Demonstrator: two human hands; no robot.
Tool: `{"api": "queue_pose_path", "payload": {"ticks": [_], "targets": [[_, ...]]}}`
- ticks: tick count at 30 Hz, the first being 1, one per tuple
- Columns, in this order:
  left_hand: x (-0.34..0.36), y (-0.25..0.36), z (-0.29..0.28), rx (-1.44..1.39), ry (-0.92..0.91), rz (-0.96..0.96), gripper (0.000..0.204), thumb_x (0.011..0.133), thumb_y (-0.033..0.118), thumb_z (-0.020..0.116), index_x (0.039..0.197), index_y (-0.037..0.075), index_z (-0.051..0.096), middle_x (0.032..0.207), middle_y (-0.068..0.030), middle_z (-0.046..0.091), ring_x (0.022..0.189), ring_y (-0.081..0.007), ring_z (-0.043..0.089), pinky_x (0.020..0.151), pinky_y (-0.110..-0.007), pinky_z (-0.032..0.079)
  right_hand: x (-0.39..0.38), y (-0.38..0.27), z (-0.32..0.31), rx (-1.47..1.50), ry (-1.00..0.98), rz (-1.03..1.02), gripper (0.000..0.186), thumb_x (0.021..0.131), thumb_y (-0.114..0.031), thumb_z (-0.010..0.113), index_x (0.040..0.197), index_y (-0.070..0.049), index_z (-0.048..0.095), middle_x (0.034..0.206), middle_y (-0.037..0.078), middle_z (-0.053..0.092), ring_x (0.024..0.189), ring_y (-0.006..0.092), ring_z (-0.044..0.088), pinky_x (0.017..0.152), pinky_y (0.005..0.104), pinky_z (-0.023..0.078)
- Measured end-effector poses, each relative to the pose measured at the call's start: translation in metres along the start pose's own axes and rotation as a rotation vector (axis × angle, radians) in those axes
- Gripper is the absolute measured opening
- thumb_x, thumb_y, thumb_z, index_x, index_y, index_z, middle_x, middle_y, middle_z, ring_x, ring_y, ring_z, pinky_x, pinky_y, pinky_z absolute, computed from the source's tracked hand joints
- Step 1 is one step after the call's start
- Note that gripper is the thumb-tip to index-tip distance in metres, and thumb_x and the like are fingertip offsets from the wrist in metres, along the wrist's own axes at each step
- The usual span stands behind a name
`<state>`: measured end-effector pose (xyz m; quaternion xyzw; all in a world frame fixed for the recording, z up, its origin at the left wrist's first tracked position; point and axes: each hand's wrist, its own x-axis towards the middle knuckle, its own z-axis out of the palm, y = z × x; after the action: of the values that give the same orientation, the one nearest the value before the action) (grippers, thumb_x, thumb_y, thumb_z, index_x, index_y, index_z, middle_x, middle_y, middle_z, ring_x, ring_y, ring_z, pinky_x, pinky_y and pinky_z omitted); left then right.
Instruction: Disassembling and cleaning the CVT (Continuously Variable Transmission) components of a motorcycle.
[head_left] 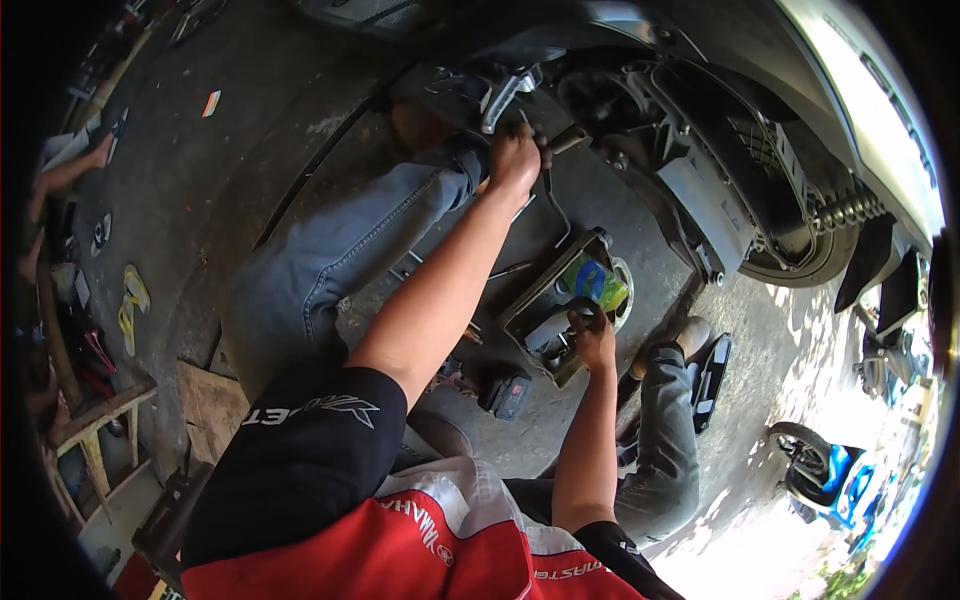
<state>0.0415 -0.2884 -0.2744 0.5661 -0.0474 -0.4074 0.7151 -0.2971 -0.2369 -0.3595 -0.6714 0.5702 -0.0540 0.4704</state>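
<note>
My left hand (515,160) reaches up beneath the scooter (700,180), next to a silver metal lever (507,98). Its fingers are curled, darkened and partly turned from view; what they grip is unclear. Just below that hand a thin bent metal rod (558,205) hangs or lies. Over an oblong open tray (515,315) on the floor, my right hand (595,345) has its fingers curled at a dark, curved thing (582,308) that I cannot name. A green, yellow and blue packet (597,280) sits in the tray's far end, beside metal pieces.
A dark boxy object (506,393) and loose tools lie left of the tray. The scooter's rear wheel (800,250) and shock spring (850,212) are at right. Yellow sandals (130,300), a wooden bench (105,410) and another person's leg (75,175) are at far left.
</note>
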Motion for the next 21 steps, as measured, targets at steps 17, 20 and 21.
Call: {"api": "queue_pose_path", "payload": {"ticks": [17,20,21], "targets": [[0.014,0.039,0.060,-0.068,0.210,0.190,0.053,0.102,0.032,0.050,0.139,-0.005,0.048,0.146,-0.0178,0.051,0.131,-0.0261,0.050,0.108,-0.035,0.038,-0.026,-0.207,-0.058,0.220,0.598,-0.611,0.022,0.092,-0.021,0.068,0.097,0.000,0.072,0.085,0.012,0.073,0.078,0.0204,0.070,0.073,0.0320,0.053],[0.050,-0.004,-0.005,0.017,0.182,0.374,0.041,0.105,0.031,0.044,0.135,0.003,0.049,0.125,-0.0124,0.059,0.109,-0.0233,0.057,0.090,-0.032,0.044,0.000,-0.298,-0.074,0.015,0.787,-0.718,0.020,0.086,-0.021,0.070,0.090,-0.002,0.069,0.084,0.019,0.068,0.079,0.0420,0.065,0.070,0.0456,0.052],[0.021,-0.026,0.007,-0.306,0.082,0.184,0.035,0.106,0.032,0.040,0.132,0.010,0.050,0.116,-0.0051,0.059,0.099,-0.0167,0.056,0.081,-0.029,0.045,0.026,-0.292,-0.085,-0.071,0.861,-0.693,0.025,0.087,-0.027,0.070,0.091,-0.003,0.070,0.086,0.019,0.068,0.082,0.0411,0.066,0.072,0.0461,0.053]]}}
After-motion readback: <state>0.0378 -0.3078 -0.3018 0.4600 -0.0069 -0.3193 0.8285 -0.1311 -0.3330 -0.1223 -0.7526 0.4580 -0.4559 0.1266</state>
